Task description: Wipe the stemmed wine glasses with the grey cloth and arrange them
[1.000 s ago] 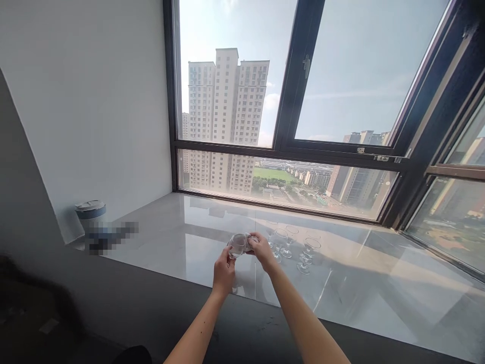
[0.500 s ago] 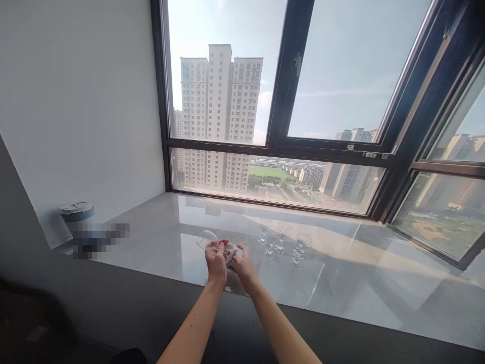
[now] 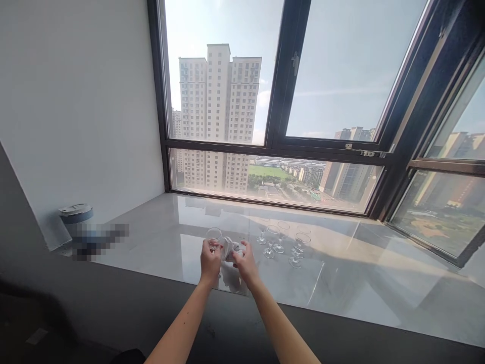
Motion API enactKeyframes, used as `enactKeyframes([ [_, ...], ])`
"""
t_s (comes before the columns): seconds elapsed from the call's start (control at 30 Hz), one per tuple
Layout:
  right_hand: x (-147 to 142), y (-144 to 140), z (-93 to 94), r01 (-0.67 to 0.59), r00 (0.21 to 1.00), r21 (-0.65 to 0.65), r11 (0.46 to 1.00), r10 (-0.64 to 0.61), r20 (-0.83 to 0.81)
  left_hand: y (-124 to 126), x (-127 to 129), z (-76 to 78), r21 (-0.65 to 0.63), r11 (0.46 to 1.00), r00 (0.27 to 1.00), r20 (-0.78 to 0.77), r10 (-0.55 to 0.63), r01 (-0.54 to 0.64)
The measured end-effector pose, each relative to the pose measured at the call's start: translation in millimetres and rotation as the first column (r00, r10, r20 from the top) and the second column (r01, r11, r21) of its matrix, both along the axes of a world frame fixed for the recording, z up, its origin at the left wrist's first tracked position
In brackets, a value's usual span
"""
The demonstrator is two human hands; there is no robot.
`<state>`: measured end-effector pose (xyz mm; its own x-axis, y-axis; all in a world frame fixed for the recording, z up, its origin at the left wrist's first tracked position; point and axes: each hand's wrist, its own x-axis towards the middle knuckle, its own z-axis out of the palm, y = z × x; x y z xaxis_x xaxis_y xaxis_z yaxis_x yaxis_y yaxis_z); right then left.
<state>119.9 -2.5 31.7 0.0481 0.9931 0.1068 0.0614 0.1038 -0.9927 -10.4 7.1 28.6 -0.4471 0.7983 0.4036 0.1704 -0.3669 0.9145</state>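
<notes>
My left hand (image 3: pixel 210 260) is closed on a clear stemmed glass (image 3: pixel 214 234), whose round rim shows above the fingers. Beside it, my right hand (image 3: pixel 245 262) grips a crumpled whitish cloth (image 3: pixel 228 249) that bunches up between the two hands. Whether the cloth touches the glass's foot is hard to make out, as the fingers cover the stem. Several clear stemmed glasses (image 3: pixel 270 241) stand upright on the glossy sill to the right of my hands, with another glass (image 3: pixel 302 245) nearest the right end of the group.
A glossy grey window sill (image 3: pixel 151 253) runs across beneath dark-framed windows (image 3: pixel 273 151). At its left end, by the wall, stands a white-lidded blue container (image 3: pixel 77 215) with blurred-out items near it. The sill's front edge drops off close to my wrists.
The glass has gone from tilted left to more upright and shifted slightly right. My hands have moved a little apart, and more of the cloth shows between them.
</notes>
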Motion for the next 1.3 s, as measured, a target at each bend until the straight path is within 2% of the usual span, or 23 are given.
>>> enactKeyframes([
  [0.07, 5, -4, 3.2, 0.009, 0.948, 0.150, 0.989, -0.056, 0.312, -4, -2, -5.4, -0.015, 0.997, 0.995, -0.066, 0.073, -0.074],
  [0.13, 7, -10, 9.3, 0.041, 0.896, 0.278, 0.960, -0.159, 0.415, -11, -1, -6.9, -0.010, 0.992, 0.986, -0.111, 0.124, -0.126],
  [0.2, 7, -15, 17.4, 0.056, 0.915, 0.352, 0.934, -0.189, 0.356, -17, 3, -5.3, 0.002, 0.991, 0.977, -0.167, 0.131, -0.133],
  [0.27, 4, -19, 25.3, 0.023, 0.952, 0.405, 0.914, -0.144, 0.271, -20, 11, -3.6, 0.016, 0.997, 0.962, -0.260, 0.080, -0.078],
  [0.37, 2, -21, 33.5, 0.016, 0.969, 0.452, 0.892, -0.126, 0.213, -21, 23, -5.3, 0.046, 0.999, 0.904, -0.428, 0.006, 0.014],
  [0.43, 4, -24, 37.2, 0.040, 0.967, 0.456, 0.889, -0.149, 0.206, -20, 28, -9.1, 0.081, 0.997, 0.863, -0.504, 0.027, 0.016],
  [0.57, 21, -32, 50.6, 0.113, 0.964, 0.477, 0.872, -0.212, 0.159, -19, 29, -17.6, 0.119, 0.991, 0.828, -0.547, 0.119, -0.064],
  [0.67, 47, -40, 68.2, 0.224, 0.935, 0.510, 0.831, -0.330, 0.128, -20, 24, -23.7, 0.033, 0.999, 0.822, -0.567, 0.040, -0.026],
  [0.77, 83, -42, 80.5, 0.313, 0.861, 0.555, 0.771, -0.477, 0.177, -19, 22, -28.7, -0.071, 0.997, 0.802, -0.593, -0.074, 0.039],
  [0.83, 108, -40, 80.2, 0.332, 0.781, 0.562, 0.758, -0.554, 0.287, -18, 22, -30.7, -0.087, 0.995, 0.772, -0.630, -0.087, 0.042],
  [0.9, 131, -35, 73.6, 0.279, 0.691, 0.497, 0.822, -0.531, 0.490, -17, 24, -31.9, -0.070, 0.997, 0.737, -0.673, -0.061, 0.019],
  [0.97, 147, -30, 64.0, 0.210, 0.610, 0.405, 0.890, -0.443, 0.657, -17, 26, -32.5, -0.055, 0.998, 0.707, -0.706, -0.040, 0.001],
  [1.03, 155, -25, 55.0, 0.167, 0.555, 0.372, 0.913, -0.398, 0.730, -17, 28, -32.8, -0.051, 0.999, 0.689, -0.724, -0.032, -0.007],
  [1.1, 157, -20, 48.9, 0.139, 0.523, 0.396, 0.908, -0.407, 0.749, -18, 28, -32.8, -0.054, 0.998, 0.683, -0.730, -0.032, -0.011],
  [1.2, 152, -15, 45.5, 0.112, 0.472, 0.457, 0.882, -0.452, 0.757, -20, 27, -32.5, -0.056, 0.998, 0.683, -0.730, -0.034, -0.010],
  [1.3, 149, -12, 45.9, 0.109, 0.398, 0.540, 0.834, -0.535, 0.745, -21, 26, -32.1, -0.046, 0.999, 0.683, -0.730, -0.024, -0.014],
])
